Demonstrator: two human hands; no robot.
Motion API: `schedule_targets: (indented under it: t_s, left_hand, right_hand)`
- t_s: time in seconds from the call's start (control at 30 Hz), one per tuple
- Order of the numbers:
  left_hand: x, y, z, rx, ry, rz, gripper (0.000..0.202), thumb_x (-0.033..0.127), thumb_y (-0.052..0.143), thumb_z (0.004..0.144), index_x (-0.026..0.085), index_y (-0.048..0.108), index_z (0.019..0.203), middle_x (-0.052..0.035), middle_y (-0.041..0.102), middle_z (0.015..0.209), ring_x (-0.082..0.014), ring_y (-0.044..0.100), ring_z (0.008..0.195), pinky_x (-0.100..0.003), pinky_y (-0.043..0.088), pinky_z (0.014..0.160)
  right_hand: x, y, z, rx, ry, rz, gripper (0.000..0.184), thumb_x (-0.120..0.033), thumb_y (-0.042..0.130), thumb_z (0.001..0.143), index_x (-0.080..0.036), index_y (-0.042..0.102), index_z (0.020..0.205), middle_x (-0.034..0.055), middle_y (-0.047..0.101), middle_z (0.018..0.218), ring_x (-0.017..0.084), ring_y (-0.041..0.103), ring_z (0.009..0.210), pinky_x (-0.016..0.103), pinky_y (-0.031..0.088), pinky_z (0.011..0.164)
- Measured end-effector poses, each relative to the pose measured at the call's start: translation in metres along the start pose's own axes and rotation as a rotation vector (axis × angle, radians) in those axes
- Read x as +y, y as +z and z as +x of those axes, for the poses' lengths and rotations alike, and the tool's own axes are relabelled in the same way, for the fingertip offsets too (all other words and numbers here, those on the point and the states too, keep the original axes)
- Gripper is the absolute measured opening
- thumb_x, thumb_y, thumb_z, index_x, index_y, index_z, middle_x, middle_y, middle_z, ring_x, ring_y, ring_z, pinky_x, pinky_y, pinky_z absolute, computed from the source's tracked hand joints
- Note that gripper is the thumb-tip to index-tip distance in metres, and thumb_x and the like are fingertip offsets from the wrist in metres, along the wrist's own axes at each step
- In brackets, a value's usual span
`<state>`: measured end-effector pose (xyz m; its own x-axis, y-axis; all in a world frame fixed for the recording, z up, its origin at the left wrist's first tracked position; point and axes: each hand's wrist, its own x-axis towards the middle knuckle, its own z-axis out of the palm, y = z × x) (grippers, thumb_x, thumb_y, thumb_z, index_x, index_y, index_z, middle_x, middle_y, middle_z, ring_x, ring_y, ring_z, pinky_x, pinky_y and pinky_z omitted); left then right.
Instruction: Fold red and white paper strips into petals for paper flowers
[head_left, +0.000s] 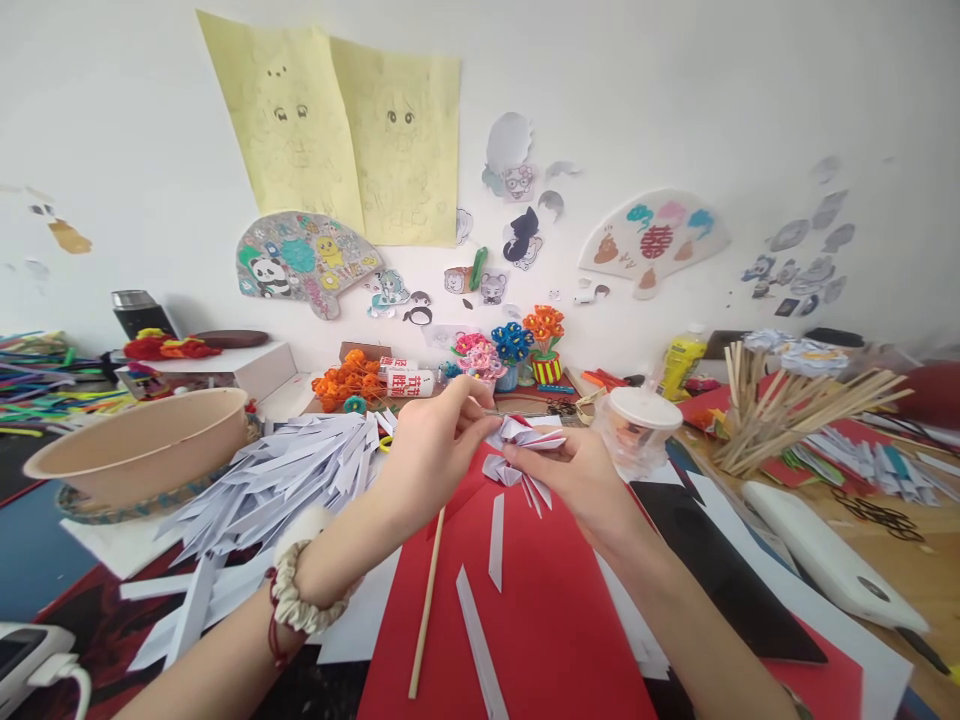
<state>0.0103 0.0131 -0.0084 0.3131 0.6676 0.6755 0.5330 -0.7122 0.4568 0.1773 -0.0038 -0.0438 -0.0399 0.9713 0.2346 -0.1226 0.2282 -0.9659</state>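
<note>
Left hand (442, 435) grip: pinching one end of the folded white paper piece (525, 433). Right hand (574, 468) grip: closed on its other side. Piece is above the far end of the red sheet (555, 600). On the sheet: two white strips (480, 640), wooden stick (426, 610) along left edge. Strip pile (300, 480) toward worktop's (937, 535) left edge.

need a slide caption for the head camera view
Left hand and right hand hold folded paper above a red sheet, with white paper strips heaped to the left.
</note>
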Motion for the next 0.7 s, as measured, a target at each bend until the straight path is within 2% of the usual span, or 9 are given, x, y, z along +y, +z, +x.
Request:
schedule_targets:
  t_s: [0.17, 0.3, 0.4, 0.53, 0.7]
  left_hand:
    - [-0.001, 0.002, -0.001, -0.007, 0.071, 0.053, 0.010, 0.011, 0.058, 0.089, 0.021, 0.060, 0.088, 0.0042, 0.068, 0.071, -0.0118, 0.064, 0.065, -0.022, 0.046, 0.064]
    - [0.003, -0.002, 0.000, -0.072, 0.138, 0.068, 0.014, 0.008, 0.054, 0.092, 0.019, 0.063, 0.088, -0.0004, 0.072, 0.088, -0.0129, 0.064, 0.076, -0.024, 0.046, 0.071]
    - [0.008, -0.005, 0.002, -0.113, 0.117, 0.064, 0.010, 0.014, 0.056, 0.093, 0.018, 0.065, 0.089, -0.0014, 0.071, 0.088, -0.0141, 0.063, 0.077, -0.025, 0.046, 0.071]
    - [0.010, -0.006, 0.003, -0.097, 0.095, 0.111, 0.007, 0.017, 0.060, 0.092, 0.018, 0.066, 0.087, -0.0022, 0.069, 0.087, -0.0166, 0.063, 0.080, -0.027, 0.046, 0.072]
    - [0.006, -0.003, 0.000, -0.052, 0.279, 0.350, 0.018, 0.018, 0.053, 0.095, 0.017, 0.067, 0.084, -0.0052, 0.065, 0.085, -0.0204, 0.057, 0.081, -0.032, 0.045, 0.074]
  right_hand:
    - [0.002, -0.001, 0.001, -0.014, -0.003, 0.016, 0.022, -0.035, 0.085, 0.069, -0.018, 0.080, 0.082, 0.0046, 0.078, 0.081, 0.021, 0.070, 0.077, 0.033, 0.055, 0.072]
    - [0.003, -0.001, 0.000, 0.007, -0.020, 0.034, 0.015, -0.032, 0.084, 0.071, -0.019, 0.079, 0.078, 0.0024, 0.076, 0.076, 0.019, 0.067, 0.073, 0.030, 0.054, 0.070]
    - [0.002, 0.000, -0.001, 0.021, -0.034, 0.031, 0.016, -0.032, 0.083, 0.072, -0.019, 0.079, 0.078, 0.0024, 0.076, 0.076, 0.019, 0.067, 0.073, 0.030, 0.053, 0.068]
    - [-0.001, 0.002, -0.004, 0.014, -0.023, -0.030, 0.017, -0.032, 0.083, 0.069, -0.018, 0.079, 0.078, 0.0018, 0.074, 0.072, 0.021, 0.066, 0.071, 0.030, 0.051, 0.065]
    - [0.003, 0.004, -0.002, 0.040, -0.020, -0.053, 0.021, -0.035, 0.082, 0.069, -0.017, 0.079, 0.078, 0.0013, 0.073, 0.070, 0.021, 0.065, 0.069, 0.032, 0.050, 0.064]
